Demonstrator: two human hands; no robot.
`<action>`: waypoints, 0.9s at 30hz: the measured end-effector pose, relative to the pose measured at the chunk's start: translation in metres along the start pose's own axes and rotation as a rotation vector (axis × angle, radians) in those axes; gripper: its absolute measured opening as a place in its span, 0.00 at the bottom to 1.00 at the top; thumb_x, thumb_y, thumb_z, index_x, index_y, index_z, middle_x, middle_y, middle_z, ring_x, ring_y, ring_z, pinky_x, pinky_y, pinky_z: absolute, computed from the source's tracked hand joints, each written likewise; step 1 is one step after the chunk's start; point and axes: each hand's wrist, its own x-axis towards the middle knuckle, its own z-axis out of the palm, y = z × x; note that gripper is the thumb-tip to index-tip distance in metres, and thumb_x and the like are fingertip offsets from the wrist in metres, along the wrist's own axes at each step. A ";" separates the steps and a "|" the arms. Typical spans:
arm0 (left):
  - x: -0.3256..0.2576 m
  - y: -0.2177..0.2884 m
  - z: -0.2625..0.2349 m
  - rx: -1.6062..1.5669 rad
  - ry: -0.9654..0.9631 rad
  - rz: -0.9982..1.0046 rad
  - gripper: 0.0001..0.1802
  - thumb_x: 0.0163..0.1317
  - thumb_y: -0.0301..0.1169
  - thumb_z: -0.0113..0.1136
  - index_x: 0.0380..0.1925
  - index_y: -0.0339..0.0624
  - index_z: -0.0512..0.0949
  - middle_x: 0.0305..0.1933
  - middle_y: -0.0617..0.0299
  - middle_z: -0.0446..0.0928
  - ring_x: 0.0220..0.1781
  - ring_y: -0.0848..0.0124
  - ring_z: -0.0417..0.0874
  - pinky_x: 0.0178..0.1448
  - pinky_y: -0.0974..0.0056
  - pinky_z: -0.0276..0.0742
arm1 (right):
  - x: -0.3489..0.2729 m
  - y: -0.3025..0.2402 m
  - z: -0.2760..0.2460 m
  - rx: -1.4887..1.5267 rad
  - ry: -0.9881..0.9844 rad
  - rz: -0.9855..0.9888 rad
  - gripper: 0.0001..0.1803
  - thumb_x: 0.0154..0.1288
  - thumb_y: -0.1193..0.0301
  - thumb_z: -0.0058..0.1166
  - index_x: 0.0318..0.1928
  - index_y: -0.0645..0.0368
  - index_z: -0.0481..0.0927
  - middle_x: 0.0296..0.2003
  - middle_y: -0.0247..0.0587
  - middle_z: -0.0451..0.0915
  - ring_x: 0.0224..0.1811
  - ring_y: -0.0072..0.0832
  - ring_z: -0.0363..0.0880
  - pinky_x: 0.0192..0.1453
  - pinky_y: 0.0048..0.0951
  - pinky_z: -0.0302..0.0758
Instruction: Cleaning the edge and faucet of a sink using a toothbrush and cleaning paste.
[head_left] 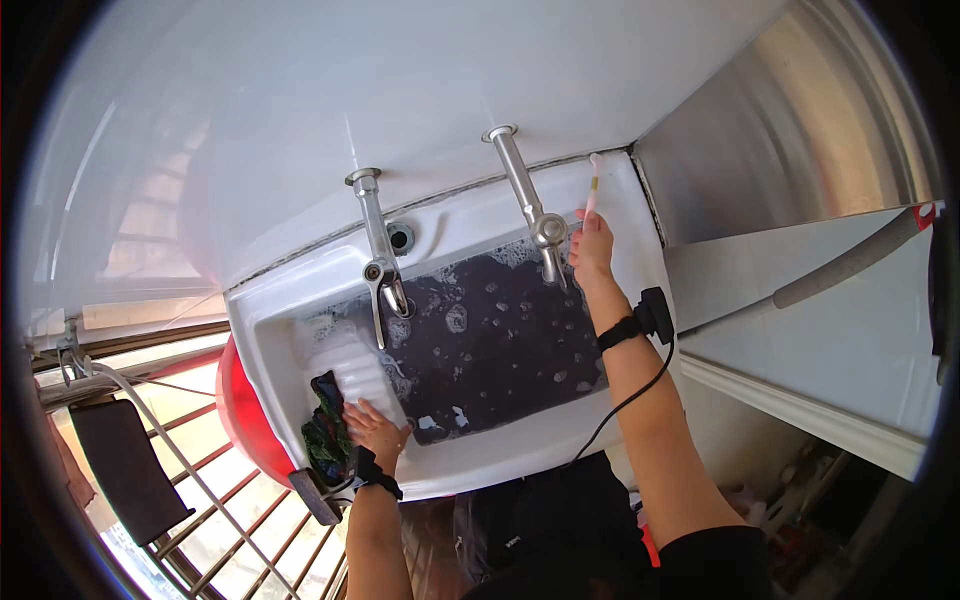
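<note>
My right hand [592, 245] reaches to the far right corner of the white sink [300, 310] and grips a slim white and pink brush [593, 187] that points up along the rim. My left hand [375, 427] presses a dark patterned cloth [328, 435] against the ribbed washboard slope [352, 365] at the sink's near left. The basin holds dark soapy water [500, 335] with scattered foam. Both wrists wear black bands; a cable runs from the right one.
Two metal taps [378, 250] [530, 200] stick out of the white tiled wall [400, 90] over the basin. A red tub [245, 420] stands left of the sink beside a metal railing [190, 480]. A steel panel [790, 130] and a grey pipe [850, 262] are on the right.
</note>
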 end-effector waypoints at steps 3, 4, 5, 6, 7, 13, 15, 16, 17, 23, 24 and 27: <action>-0.006 0.012 -0.009 0.005 -0.027 0.001 0.70 0.37 0.52 0.69 0.62 0.34 0.24 0.67 0.36 0.22 0.69 0.39 0.30 0.64 0.38 0.46 | 0.003 -0.001 0.014 0.073 0.026 -0.005 0.14 0.67 0.55 0.38 0.39 0.52 0.68 0.14 0.25 0.58 0.09 0.15 0.55 0.10 0.19 0.50; -0.007 0.011 -0.012 0.002 -0.024 0.009 0.70 0.37 0.52 0.69 0.62 0.34 0.24 0.67 0.36 0.22 0.69 0.39 0.30 0.64 0.39 0.47 | -0.010 0.012 0.034 0.164 -0.040 0.063 0.14 0.67 0.54 0.37 0.38 0.51 0.67 0.15 0.25 0.57 0.10 0.15 0.51 0.11 0.19 0.48; -0.004 0.010 -0.009 -0.003 -0.028 -0.009 0.70 0.37 0.52 0.69 0.62 0.34 0.24 0.67 0.36 0.22 0.69 0.39 0.30 0.64 0.39 0.47 | -0.032 0.028 0.060 0.252 -0.107 0.135 0.14 0.67 0.54 0.37 0.38 0.50 0.66 0.15 0.25 0.55 0.10 0.15 0.47 0.12 0.19 0.45; -0.001 0.003 -0.003 0.030 -0.021 -0.038 0.70 0.37 0.52 0.69 0.62 0.34 0.24 0.67 0.36 0.22 0.69 0.39 0.30 0.64 0.39 0.47 | -0.068 0.019 0.090 0.185 -0.087 0.253 0.14 0.67 0.54 0.35 0.36 0.50 0.65 0.15 0.25 0.55 0.10 0.14 0.48 0.12 0.18 0.45; 0.001 0.007 0.001 0.063 -0.014 -0.036 0.70 0.37 0.52 0.69 0.62 0.34 0.24 0.67 0.36 0.22 0.69 0.39 0.29 0.64 0.39 0.47 | -0.077 0.035 0.097 0.134 -0.139 0.216 0.14 0.68 0.56 0.34 0.35 0.51 0.64 0.15 0.25 0.55 0.10 0.14 0.48 0.12 0.19 0.45; 0.001 0.008 -0.001 0.028 0.023 -0.002 0.68 0.36 0.54 0.69 0.63 0.30 0.31 0.66 0.33 0.25 0.68 0.36 0.29 0.61 0.33 0.49 | -0.117 0.055 0.115 -0.188 -0.443 0.257 0.14 0.70 0.58 0.33 0.38 0.55 0.68 0.13 0.25 0.57 0.09 0.13 0.49 0.10 0.19 0.47; -0.002 0.000 0.003 -0.002 0.046 0.014 0.68 0.35 0.53 0.69 0.63 0.31 0.32 0.66 0.33 0.25 0.68 0.36 0.30 0.60 0.33 0.50 | -0.109 0.055 0.083 -0.296 -0.531 0.187 0.16 0.69 0.59 0.35 0.37 0.57 0.73 0.13 0.27 0.61 0.08 0.15 0.54 0.08 0.20 0.52; -0.001 0.000 0.004 -0.009 0.043 0.007 0.68 0.35 0.53 0.69 0.63 0.31 0.32 0.66 0.33 0.25 0.68 0.36 0.30 0.60 0.33 0.50 | -0.102 0.069 0.057 -0.366 -0.549 0.119 0.16 0.69 0.60 0.37 0.36 0.56 0.75 0.12 0.27 0.62 0.10 0.16 0.58 0.13 0.21 0.57; 0.000 0.002 0.003 0.003 0.054 0.009 0.68 0.35 0.54 0.69 0.63 0.31 0.33 0.67 0.33 0.25 0.68 0.36 0.30 0.60 0.33 0.50 | -0.092 0.091 0.026 -0.545 -0.492 -0.055 0.16 0.69 0.60 0.37 0.36 0.57 0.76 0.13 0.29 0.63 0.14 0.16 0.62 0.20 0.22 0.61; -0.004 0.015 -0.012 0.064 -0.020 -0.042 0.68 0.37 0.53 0.68 0.63 0.31 0.30 0.67 0.34 0.24 0.69 0.39 0.31 0.61 0.37 0.51 | -0.084 0.159 -0.090 -0.647 -0.134 0.157 0.14 0.68 0.61 0.38 0.37 0.57 0.71 0.15 0.28 0.63 0.10 0.16 0.57 0.11 0.25 0.56; -0.003 0.016 -0.014 0.078 -0.035 -0.054 0.68 0.37 0.55 0.67 0.64 0.33 0.31 0.67 0.34 0.26 0.69 0.40 0.31 0.61 0.38 0.51 | -0.086 0.158 -0.090 -0.654 -0.011 0.356 0.14 0.68 0.61 0.38 0.37 0.57 0.71 0.15 0.29 0.64 0.10 0.16 0.57 0.11 0.25 0.56; -0.003 0.014 -0.014 0.083 -0.055 -0.058 0.67 0.39 0.55 0.66 0.64 0.34 0.31 0.67 0.35 0.26 0.70 0.41 0.31 0.62 0.40 0.52 | -0.084 0.146 -0.085 -0.794 -0.223 0.410 0.14 0.67 0.62 0.39 0.37 0.59 0.73 0.15 0.29 0.65 0.11 0.17 0.59 0.13 0.24 0.58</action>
